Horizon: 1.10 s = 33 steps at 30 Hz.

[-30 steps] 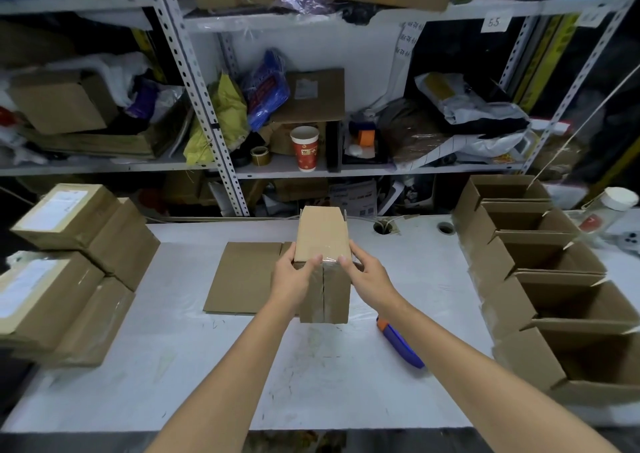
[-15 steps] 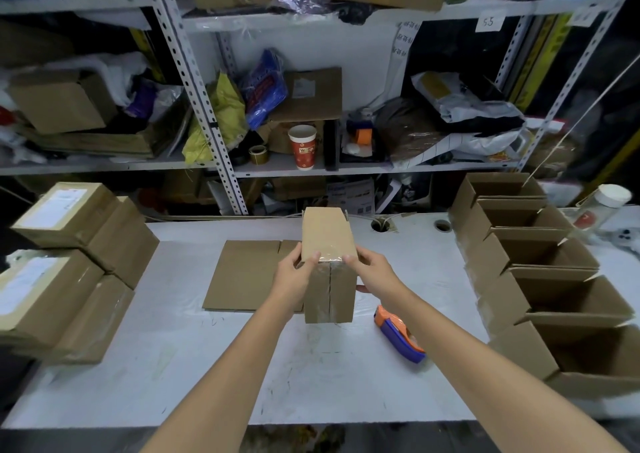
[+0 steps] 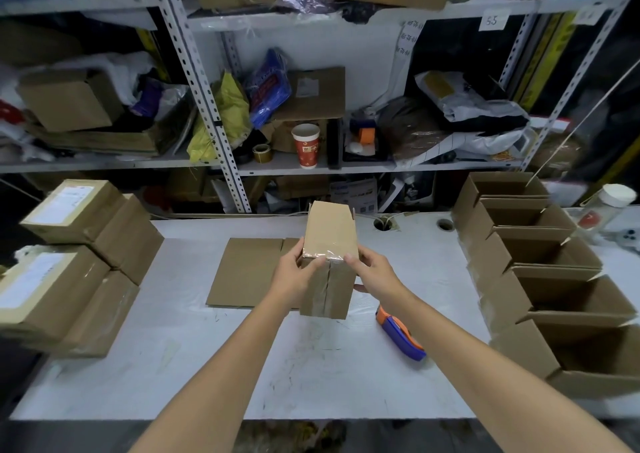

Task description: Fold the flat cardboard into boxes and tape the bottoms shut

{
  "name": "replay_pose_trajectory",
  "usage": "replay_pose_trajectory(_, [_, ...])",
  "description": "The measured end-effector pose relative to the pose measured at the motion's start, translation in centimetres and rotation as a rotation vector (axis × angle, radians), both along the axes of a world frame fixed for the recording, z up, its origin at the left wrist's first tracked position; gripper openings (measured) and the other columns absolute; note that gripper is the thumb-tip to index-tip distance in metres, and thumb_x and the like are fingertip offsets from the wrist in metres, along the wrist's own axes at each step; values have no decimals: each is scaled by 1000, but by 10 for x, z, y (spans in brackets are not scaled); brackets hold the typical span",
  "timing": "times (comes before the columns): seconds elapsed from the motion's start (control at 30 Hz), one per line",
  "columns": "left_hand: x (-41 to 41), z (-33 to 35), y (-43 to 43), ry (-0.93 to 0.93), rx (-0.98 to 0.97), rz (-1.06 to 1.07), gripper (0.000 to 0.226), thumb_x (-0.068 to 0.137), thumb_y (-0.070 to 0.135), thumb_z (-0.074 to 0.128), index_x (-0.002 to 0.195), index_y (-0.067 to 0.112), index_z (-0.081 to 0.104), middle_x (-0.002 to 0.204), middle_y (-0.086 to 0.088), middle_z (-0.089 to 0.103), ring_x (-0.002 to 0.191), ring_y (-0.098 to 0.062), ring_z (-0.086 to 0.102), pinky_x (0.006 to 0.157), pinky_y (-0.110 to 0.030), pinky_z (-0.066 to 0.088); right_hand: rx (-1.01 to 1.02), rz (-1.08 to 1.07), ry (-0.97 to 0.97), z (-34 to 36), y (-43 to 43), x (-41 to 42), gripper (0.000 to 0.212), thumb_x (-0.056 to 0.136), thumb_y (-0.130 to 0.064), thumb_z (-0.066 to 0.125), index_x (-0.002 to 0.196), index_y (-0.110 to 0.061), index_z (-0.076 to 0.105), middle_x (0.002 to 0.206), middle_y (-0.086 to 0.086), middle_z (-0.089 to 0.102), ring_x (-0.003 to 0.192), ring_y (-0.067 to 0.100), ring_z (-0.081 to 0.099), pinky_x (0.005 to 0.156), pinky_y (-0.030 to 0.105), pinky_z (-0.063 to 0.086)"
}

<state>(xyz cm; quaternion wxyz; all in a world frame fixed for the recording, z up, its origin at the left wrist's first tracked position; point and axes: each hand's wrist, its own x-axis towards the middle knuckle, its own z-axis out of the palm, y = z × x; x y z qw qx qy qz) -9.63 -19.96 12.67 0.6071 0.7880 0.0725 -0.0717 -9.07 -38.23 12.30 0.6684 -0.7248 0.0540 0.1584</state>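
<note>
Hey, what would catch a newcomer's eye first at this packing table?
The small cardboard box stands out, held up over the middle of the table between the left hand and right hand, with clear tape along its seam. On the right, a row of open boxes lines the table's edge, and an orange and blue tape dispenser lies beside the right forearm.

Matt cardboard box (image 3: 329, 244), glossy tape (image 3: 320, 254)

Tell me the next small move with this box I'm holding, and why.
Probably turn the box opening-up and set it with the open boxes on the right. Clear tape already covers its bottom seam and wraps over the edge, the left hand and right hand both grip it, and the tape dispenser lies on the table.
</note>
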Motion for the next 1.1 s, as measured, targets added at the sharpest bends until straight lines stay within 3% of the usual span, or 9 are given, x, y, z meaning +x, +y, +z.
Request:
replay_pose_trajectory(0.13, [6, 1, 10, -25, 89, -8, 56, 93, 25, 70, 146, 27, 50, 126, 13, 67, 115, -5, 60, 97, -24, 49, -95, 135, 10, 3, -3, 2, 41, 101, -42, 57, 140, -32, 49, 147, -5, 51, 131, 19, 51, 101, 40, 50])
replay_pose_trajectory(0.27, [11, 3, 20, 24, 181, -24, 64, 92, 31, 71, 151, 26, 45, 136, 9, 62, 125, -14, 56, 107, -41, 48, -452, 142, -79, 10, -4, 9, 108, 83, -54, 75, 160, -17, 9, 167, 0, 15, 151, 22, 21, 119, 42, 29])
replay_pose_trajectory(0.33, [12, 3, 19, 36, 209, -59, 65, 91, 35, 71, 150, 26, 45, 137, 9, 62, 127, -15, 56, 106, -43, 48, -664, 252, -300, 9, -3, 10, 108, 82, -52, 77, 161, -24, 8, 169, -4, 6, 153, 17, 12, 122, 38, 21])
replay_pose_trajectory(0.47, [13, 1, 3, 27, 260, -81, 74, 91, 44, 69, 154, 20, 39, 149, 1, 51, 133, -19, 51, 108, -43, 46, -931, 414, -601, 0, 10, 4, 79, 94, -41, 66, 158, -24, 24, 166, -5, 21, 152, 17, 17, 122, 34, 16])
replay_pose_trajectory(0.57, [10, 1, -1, 31, 210, -86, 79, 92, 42, 68, 157, 21, 28, 154, -3, 46, 138, -18, 47, 113, -40, 41, -892, 354, -610, -9, 5, 3, 74, 94, -41, 67, 156, -26, 32, 162, -8, 31, 149, 15, 27, 121, 36, 25])
replay_pose_trajectory(0.7, [7, 0, 11, 55, 208, 8, 90, 90, 55, 64, 160, 30, 14, 162, 0, 32, 147, -22, 33, 115, -43, 37, -649, 17, -411, -10, -15, 4, 68, 89, -50, 69, 150, -39, 41, 139, -8, 58, 122, 18, 55, 94, 34, 48])
replay_pose_trajectory(0.83, [0, -14, 21, 182, 162, 98, 76, 90, 59, 63, 151, 20, 41, 146, 1, 52, 136, -28, 48, 108, -40, 42, -414, -224, -200, -8, -28, 11, 66, 87, -57, 67, 146, -34, 49, 132, -9, 63, 122, 18, 56, 95, 36, 50])
replay_pose_trajectory(0.97, [0, -19, 14, 198, 137, 220, 42, 94, 46, 62, 123, 16, 57, 118, -2, 65, 105, -22, 60, 93, -37, 51, -314, -169, -137, -19, -19, 6, 44, 88, -45, 71, 127, -28, 62, 113, -10, 68, 108, 15, 63, 84, 33, 53])
replay_pose_trajectory(1.1, [0, -9, 30, 90, 246, 237, 30, 93, 36, 67, 119, 21, 62, 103, 6, 66, 100, -20, 62, 78, -30, 46, -266, 68, -61, -21, -26, 4, 53, 90, -44, 71, 137, -22, 58, 137, -5, 62, 116, 10, 60, 86, 20, 49])
